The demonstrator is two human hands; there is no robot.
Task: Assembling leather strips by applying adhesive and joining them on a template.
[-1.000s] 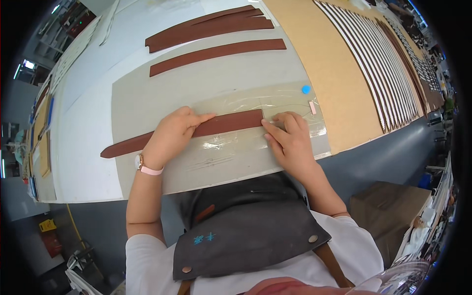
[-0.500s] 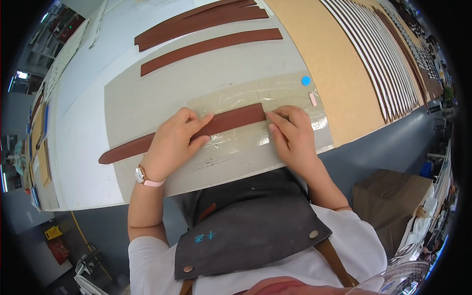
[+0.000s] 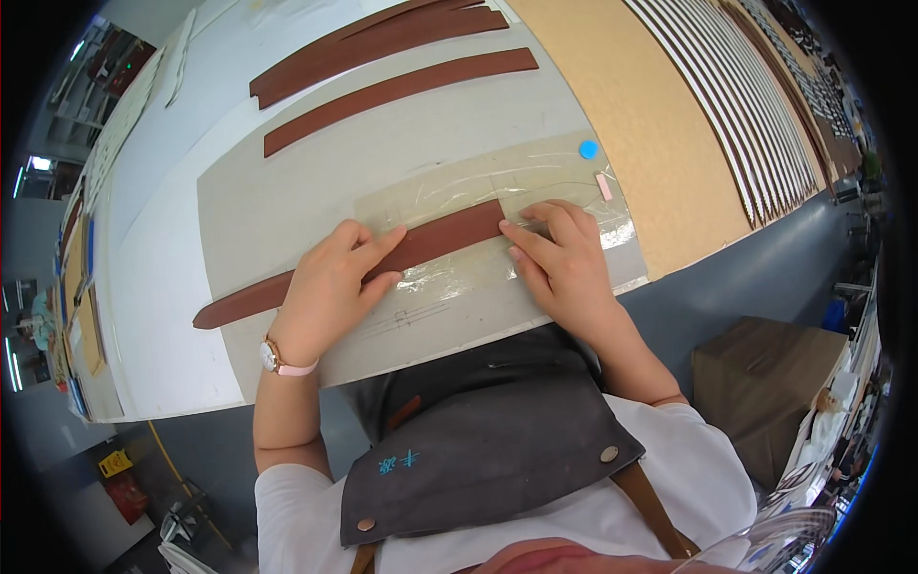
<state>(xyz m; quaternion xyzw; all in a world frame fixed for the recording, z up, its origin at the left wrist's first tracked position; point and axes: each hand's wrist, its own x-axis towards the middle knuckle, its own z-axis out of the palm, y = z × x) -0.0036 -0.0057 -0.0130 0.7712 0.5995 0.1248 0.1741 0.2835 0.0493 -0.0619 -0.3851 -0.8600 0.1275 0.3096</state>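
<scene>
The left grip (image 3: pixel 330 282), thumb and forefinger parted, hides the middle of a smooth brown strap (image 3: pixel 451 236), tapered at left; the right grip (image 3: pixel 571 266), also unclosed, touches its square end, some fingers curled from sight. Partly beneath, a glossy clear sheet (image 3: pixel 435 194) lies on the bench (image 3: pixel 158 320).

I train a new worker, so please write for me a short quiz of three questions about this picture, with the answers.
1. The right hand has its fingertips near which end of the brown strip lying under the left hand?
A) the tapered end
B) the square-cut end
C) neither end

2. True or false: the wristwatch is on the left wrist.

3. Fill in: the round disc beyond the pink tab is ____ in colour.

Key: 1. B; 2. True; 3. blue
</scene>
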